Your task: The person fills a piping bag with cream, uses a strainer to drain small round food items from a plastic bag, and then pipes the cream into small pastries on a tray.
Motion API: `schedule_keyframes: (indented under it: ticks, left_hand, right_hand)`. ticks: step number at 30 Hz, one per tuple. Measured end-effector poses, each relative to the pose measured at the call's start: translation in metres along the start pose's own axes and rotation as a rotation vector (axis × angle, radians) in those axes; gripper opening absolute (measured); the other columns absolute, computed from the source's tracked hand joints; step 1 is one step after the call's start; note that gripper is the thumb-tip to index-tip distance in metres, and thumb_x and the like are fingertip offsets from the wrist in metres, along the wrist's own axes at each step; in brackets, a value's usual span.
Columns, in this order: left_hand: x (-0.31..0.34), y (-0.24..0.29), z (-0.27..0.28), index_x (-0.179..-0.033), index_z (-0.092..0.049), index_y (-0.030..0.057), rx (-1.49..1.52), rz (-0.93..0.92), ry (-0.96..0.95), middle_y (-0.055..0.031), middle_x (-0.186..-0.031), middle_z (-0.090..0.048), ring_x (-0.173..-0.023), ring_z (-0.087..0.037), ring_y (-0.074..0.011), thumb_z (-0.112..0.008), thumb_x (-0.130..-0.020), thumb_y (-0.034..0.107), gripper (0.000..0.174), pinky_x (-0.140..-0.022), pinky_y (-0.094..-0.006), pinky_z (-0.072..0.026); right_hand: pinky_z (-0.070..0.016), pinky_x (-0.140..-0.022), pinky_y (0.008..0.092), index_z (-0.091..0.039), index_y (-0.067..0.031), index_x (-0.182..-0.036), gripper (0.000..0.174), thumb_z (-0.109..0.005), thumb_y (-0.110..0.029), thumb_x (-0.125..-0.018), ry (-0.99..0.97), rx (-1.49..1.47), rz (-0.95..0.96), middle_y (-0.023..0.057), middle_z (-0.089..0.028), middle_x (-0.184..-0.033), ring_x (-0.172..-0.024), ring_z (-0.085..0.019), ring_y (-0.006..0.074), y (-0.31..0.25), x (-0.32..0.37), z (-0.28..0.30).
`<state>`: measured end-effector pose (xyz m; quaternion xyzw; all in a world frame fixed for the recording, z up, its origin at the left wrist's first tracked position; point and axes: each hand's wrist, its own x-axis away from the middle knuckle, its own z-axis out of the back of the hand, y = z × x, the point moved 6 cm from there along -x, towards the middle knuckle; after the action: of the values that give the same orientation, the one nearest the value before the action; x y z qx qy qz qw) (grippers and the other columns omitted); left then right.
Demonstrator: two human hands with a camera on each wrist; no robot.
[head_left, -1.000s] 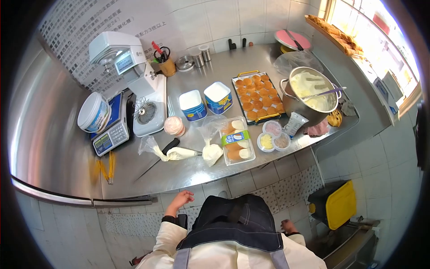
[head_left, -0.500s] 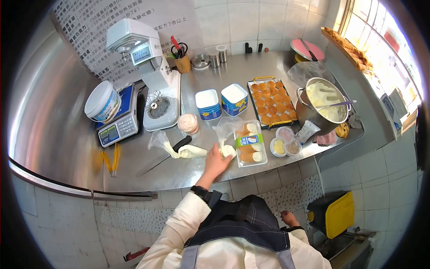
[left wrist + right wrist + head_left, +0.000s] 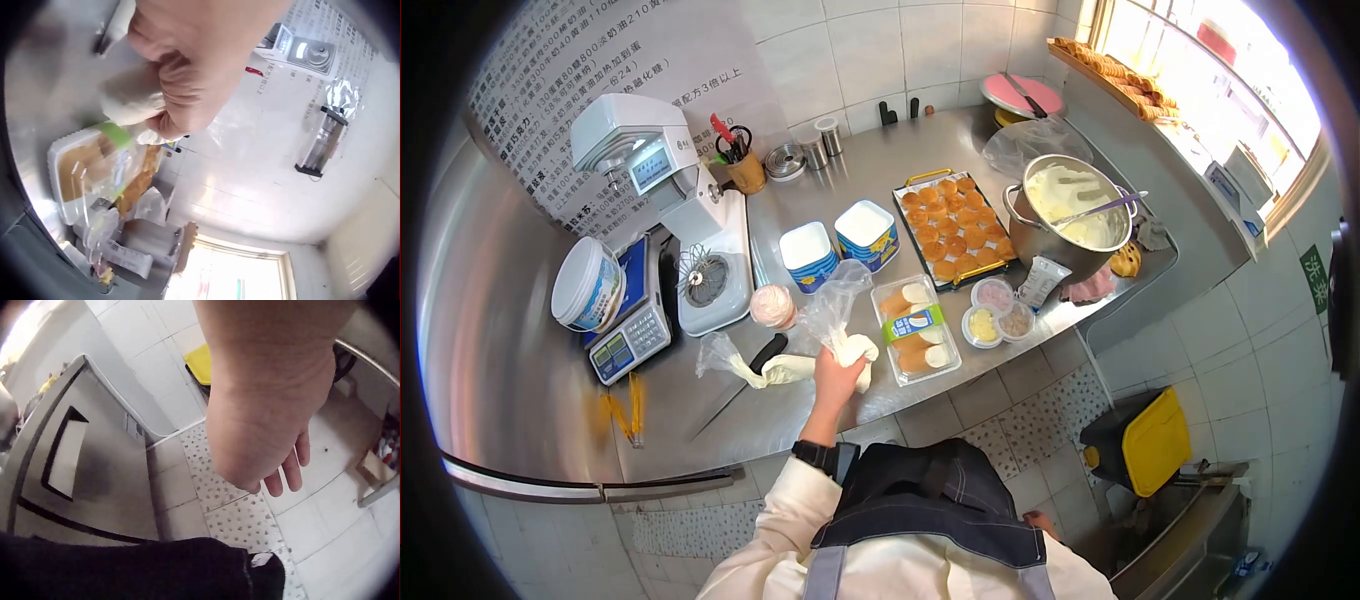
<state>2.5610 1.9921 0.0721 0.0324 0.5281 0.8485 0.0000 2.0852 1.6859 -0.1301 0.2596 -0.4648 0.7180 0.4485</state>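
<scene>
**Left hand** [image 3: 837, 382]: over the front part of the stainless-steel tabletop [image 3: 870, 150]. Its fingers [image 3: 181, 94] are clenched round the clear plastic piping bag of pale cream [image 3: 860, 350]. The bag's filled end lies by the palm and its loose, crinkled top stands up behind the hand.

**Right hand** [image 3: 262, 419]: hangs at the person's side, below tabletop level, above the tiled floor [image 3: 237, 512]. Its fingers [image 3: 290, 472] are released, loosely straight, and grasp nothing.

**Location of the held bag:** just left of the clear plastic box of cream-filled cakes with a green label [image 3: 915, 328], close to it. I cannot tell whether they touch.

**Other items on the tabletop:**
- 1 second cream-filled piping bag [image 3: 785, 370], lying flat to the left of the hand, beside a black-handled knife [image 3: 765, 352].
- 1 small pink-topped cup [image 3: 772, 305], behind the second bag.
- 2 blue-and-white square tubs [image 3: 808, 255], side by side.
- 1 dark tray of round golden baked pieces [image 3: 948, 228], right of the tubs.
- 1 steel pot of pale cream [image 3: 1068, 215], with a utensil lying across its rim.
- 3 small round lidded cups [image 3: 995, 312], clustered between the cake box and the pot.
- 1 white stand mixer [image 3: 665, 190], at the left rear.
- 1 white bucket [image 3: 585, 285], standing on a blue digital scale [image 3: 632, 335].

**On the floor:** 1 black bin with a yellow lid [image 3: 1157, 440], at the right.
</scene>
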Motion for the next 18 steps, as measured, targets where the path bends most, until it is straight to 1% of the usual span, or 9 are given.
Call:
schedule_keyframes:
  ticks: [3,4,5,6,8,10,12,17,18]
  left_hand:
    - [0.014,0.029,0.020,-0.110,-0.042,-0.0002,0.243,-0.177,-0.070,-0.0100,-0.103,-0.052,-0.095,-0.052,-0.0208,-0.064,-0.066,0.003,0.049,-0.083,-0.0314,-0.0401]
    - [0.019,0.035,0.026,-0.110,-0.042,-0.0002,0.238,-0.171,-0.054,-0.0100,-0.103,-0.052,-0.095,-0.052,-0.0208,-0.064,-0.066,0.003,0.049,-0.083,-0.0314,-0.0401]
    - [0.025,0.047,0.035,-0.111,-0.041,0.0002,0.058,-0.279,0.018,-0.0092,-0.102,-0.051,-0.095,-0.051,-0.0198,-0.063,-0.067,0.003,0.049,-0.083,-0.0309,-0.0395]
    - [0.030,0.059,0.041,-0.111,-0.041,0.0006,-0.122,-0.390,0.085,-0.0084,-0.102,-0.051,-0.096,-0.050,-0.0189,-0.062,-0.067,0.003,0.049,-0.084,-0.0303,-0.0390]
    - [0.035,0.066,0.045,-0.111,-0.041,0.0012,-0.080,-0.413,0.078,-0.0082,-0.100,-0.050,-0.094,-0.050,-0.0194,-0.059,-0.068,0.002,0.046,-0.083,-0.0302,-0.0388]
    - [0.037,0.061,0.039,-0.108,-0.045,0.0002,0.236,-0.260,-0.088,-0.0125,-0.098,-0.053,-0.088,-0.053,-0.0270,-0.062,-0.064,0.010,0.048,-0.078,-0.0337,-0.0414]
    - [0.047,0.065,0.041,-0.106,-0.047,0.0009,0.162,-0.275,-0.110,-0.0130,-0.096,-0.054,-0.087,-0.054,-0.0270,-0.063,-0.064,0.010,0.046,-0.077,-0.0339,-0.0418]
    - [0.063,0.067,0.044,-0.100,-0.052,0.0029,-0.033,-0.357,-0.189,-0.0147,-0.090,-0.057,-0.085,-0.055,-0.0291,-0.064,-0.062,0.013,0.041,-0.075,-0.0354,-0.0428]
    - [0.065,0.065,0.044,-0.101,-0.052,0.0020,-0.100,-0.379,-0.197,-0.0134,-0.091,-0.058,-0.085,-0.056,-0.0256,-0.066,-0.061,0.014,0.043,-0.074,-0.0337,-0.0436]
  right_hand:
    - [-0.0488,-0.059,0.0315,-0.054,0.0042,-0.094,0.025,-0.047,-0.017,-0.083,0.079,-0.221,0.080,0.0147,-0.062,-0.078,-0.063,-0.060,0.0206,0.003,-0.031,0.002]
    - [-0.0487,-0.059,0.0315,-0.054,0.0031,-0.093,0.024,-0.047,-0.017,-0.083,0.142,-0.384,0.149,0.0137,-0.062,-0.078,-0.064,-0.060,0.0201,0.001,-0.040,0.005]
    - [-0.0477,-0.062,0.0317,-0.056,0.0015,-0.092,0.021,-0.047,-0.016,-0.083,0.186,-0.308,0.187,0.0122,-0.061,-0.077,-0.067,-0.060,0.0202,-0.016,-0.045,0.015]
    - [-0.0468,-0.064,0.0319,-0.057,-0.0001,-0.090,0.020,-0.047,-0.015,-0.083,0.236,-0.235,0.226,0.0107,-0.061,-0.076,-0.070,-0.059,0.0204,-0.047,-0.048,0.033]
    - [-0.0462,-0.063,0.0292,-0.056,-0.0008,-0.092,0.017,-0.047,-0.012,-0.082,0.405,0.145,0.440,0.0111,-0.061,-0.074,-0.070,-0.060,0.0185,-0.134,-0.030,0.066]
    - [-0.0459,-0.062,0.0323,-0.056,-0.0029,-0.092,0.017,-0.049,-0.015,-0.082,0.418,0.049,0.579,0.0156,-0.059,-0.077,-0.069,-0.060,0.0262,-0.215,-0.004,0.087]
    - [-0.0452,-0.066,0.0319,-0.056,-0.0030,-0.092,0.017,-0.049,-0.013,-0.081,0.447,0.035,0.735,0.0151,-0.059,-0.080,-0.074,-0.059,0.0260,-0.265,-0.003,0.096]
    - [-0.0453,-0.067,0.0299,-0.057,-0.0039,-0.094,0.017,-0.051,-0.013,-0.081,0.223,-0.033,0.917,0.0127,-0.060,-0.086,-0.077,-0.058,0.0225,-0.361,0.038,0.074]
    - [-0.0456,-0.068,0.0296,-0.057,-0.0036,-0.094,0.017,-0.051,-0.014,-0.082,0.157,-0.030,0.923,0.0119,-0.060,-0.087,-0.077,-0.058,0.0215,-0.369,0.044,0.064]
